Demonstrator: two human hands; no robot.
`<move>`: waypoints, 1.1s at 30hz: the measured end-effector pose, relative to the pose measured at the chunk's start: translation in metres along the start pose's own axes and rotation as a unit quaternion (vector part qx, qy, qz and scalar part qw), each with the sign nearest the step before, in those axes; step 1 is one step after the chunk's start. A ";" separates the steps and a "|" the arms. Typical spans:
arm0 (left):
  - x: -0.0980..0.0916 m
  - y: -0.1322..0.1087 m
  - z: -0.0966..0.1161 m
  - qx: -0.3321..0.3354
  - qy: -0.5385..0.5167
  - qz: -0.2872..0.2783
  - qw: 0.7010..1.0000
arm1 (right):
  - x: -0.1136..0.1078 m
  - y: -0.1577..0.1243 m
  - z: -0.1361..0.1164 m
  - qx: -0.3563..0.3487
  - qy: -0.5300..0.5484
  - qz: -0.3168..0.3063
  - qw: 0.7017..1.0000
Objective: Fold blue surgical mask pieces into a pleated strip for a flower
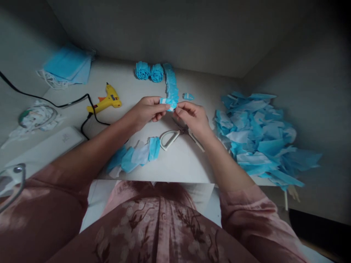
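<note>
Between my two hands is a small blue-and-white piece of mask fabric [166, 102]. My left hand [149, 109] pinches it, thumb on top and fingers curled below. The fingertips of my right hand [193, 116] close on its right end. Just behind it a ruffled blue strip [171, 81] runs away toward the wall; its near end meets the held piece, and I cannot tell if they are joined. Scissors [170, 139] lie spread under and beside my right hand, one blade partly hidden. A little blue scrap [188, 96] rests right of the strip.
Two blue fabric roses [149, 71] sit at the back. A yellow glue gun [105, 100] with a black cord lies left, near a stack of blue masks [67, 65]. Cut pieces [134, 157] lie in front; a large heap of blue scraps [260, 131] covers the right side.
</note>
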State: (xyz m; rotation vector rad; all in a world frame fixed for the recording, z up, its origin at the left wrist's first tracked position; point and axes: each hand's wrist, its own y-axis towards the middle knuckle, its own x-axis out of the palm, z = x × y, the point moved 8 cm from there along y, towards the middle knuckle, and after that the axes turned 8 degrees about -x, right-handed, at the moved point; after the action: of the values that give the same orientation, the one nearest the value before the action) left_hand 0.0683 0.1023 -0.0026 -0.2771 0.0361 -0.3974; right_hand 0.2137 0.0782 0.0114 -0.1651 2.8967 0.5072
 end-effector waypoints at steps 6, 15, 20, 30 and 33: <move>-0.001 -0.004 0.006 0.019 0.026 0.027 0.999 | 0.005 -0.001 0.000 0.005 -0.003 -0.031 0.999; 0.002 -0.004 0.007 0.020 0.052 0.002 0.998 | 0.006 -0.001 0.002 0.004 -0.001 -0.030 1.000; -0.001 -0.003 0.005 0.012 0.034 -0.002 0.999 | 0.005 0.000 -0.001 0.020 0.020 -0.048 0.998; 0.001 -0.002 0.006 0.022 0.041 0.007 0.999 | 0.004 0.002 0.006 -0.001 0.034 -0.038 0.999; -0.003 -0.001 0.008 0.041 0.017 0.026 0.999 | 0.001 0.003 0.005 -0.006 0.028 -0.014 1.000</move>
State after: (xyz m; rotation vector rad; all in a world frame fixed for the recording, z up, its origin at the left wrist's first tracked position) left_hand 0.0656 0.1048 0.0054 -0.1871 0.0598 -0.3519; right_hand 0.2132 0.0828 0.0078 -0.2254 2.9408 0.5229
